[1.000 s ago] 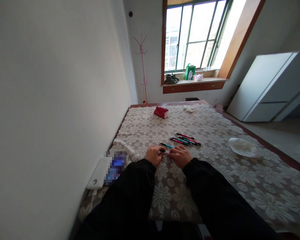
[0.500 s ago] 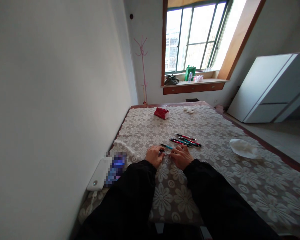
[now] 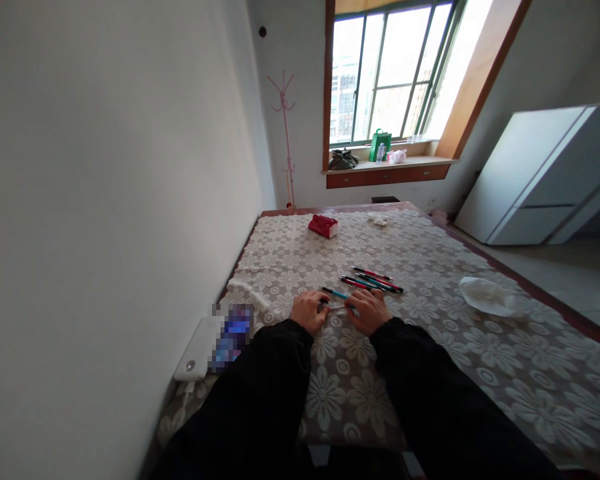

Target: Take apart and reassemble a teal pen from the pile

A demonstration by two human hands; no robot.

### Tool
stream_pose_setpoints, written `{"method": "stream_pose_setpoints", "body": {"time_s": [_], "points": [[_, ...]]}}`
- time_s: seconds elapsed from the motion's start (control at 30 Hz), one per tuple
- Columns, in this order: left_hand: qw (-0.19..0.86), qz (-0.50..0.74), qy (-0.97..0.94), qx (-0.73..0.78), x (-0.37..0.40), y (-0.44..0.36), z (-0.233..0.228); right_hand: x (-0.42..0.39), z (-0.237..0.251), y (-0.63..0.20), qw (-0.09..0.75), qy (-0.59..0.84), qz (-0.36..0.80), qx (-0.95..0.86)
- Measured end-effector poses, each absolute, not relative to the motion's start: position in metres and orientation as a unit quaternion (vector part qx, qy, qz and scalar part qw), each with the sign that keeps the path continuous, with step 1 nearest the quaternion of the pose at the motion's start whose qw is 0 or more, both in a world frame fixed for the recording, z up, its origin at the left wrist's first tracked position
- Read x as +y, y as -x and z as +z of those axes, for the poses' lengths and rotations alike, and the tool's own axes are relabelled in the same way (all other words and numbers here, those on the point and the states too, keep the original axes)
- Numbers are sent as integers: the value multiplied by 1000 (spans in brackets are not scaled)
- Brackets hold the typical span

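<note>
Holding both hands low over the lace-covered desk [image 3: 430, 320], we have the left hand [image 3: 309, 311] and the right hand [image 3: 367, 311] close together, knuckles up, with a small pale part [image 3: 336, 307] bridging the gap between the fingertips. The left grip looks pinched on the dark end of that piece; the right grip is curled around a teal pen [image 3: 338, 294], whose free end pokes out toward the far side of the desk. It is too small to tell for sure whether the pale piece belongs to that pen or is a separate part.

Our judgement is that the step in hand is fitting or pulling apart a pen. To do it well, we would keep both wrists resting on the cloth so that the two pieces stay in line, and push or twist along the pen's axis rather than across it. A light pinch near the joint should give better control than a hold far back on the barrel. Any small part would be hard to spot on the busy flower pattern, so we would keep the work directly over the cloth and close to it.

Just beyond the hands lies a loose bundle of pens [image 3: 375, 279], red and green, near but apart from the one we hold. A crumpled white tissue [image 3: 487, 295] sits well off to the right, and a red packet [image 3: 323, 225] lies further up the desk.
</note>
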State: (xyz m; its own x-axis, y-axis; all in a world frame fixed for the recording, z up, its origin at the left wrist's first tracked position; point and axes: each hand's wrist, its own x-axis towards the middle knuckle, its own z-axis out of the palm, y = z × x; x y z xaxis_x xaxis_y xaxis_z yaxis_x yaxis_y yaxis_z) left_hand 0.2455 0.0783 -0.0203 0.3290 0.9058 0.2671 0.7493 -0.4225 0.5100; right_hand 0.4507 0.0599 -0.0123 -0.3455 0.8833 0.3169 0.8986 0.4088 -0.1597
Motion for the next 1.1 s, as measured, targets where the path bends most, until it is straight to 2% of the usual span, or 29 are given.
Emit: {"method": "stream_pose_setpoints", "body": {"time_s": [0.6,0.93,1.1], "points": [[166,285,-792,514,82,-245,-23,62,-12,-452,147,513,35,-845],[167,290,-786,520,79,-245,-20,63,-15,-453,181,503,27,-844],[174,294,-785,518,79,-245,-20,64,-18,-456,235,493,0,-838]]}}
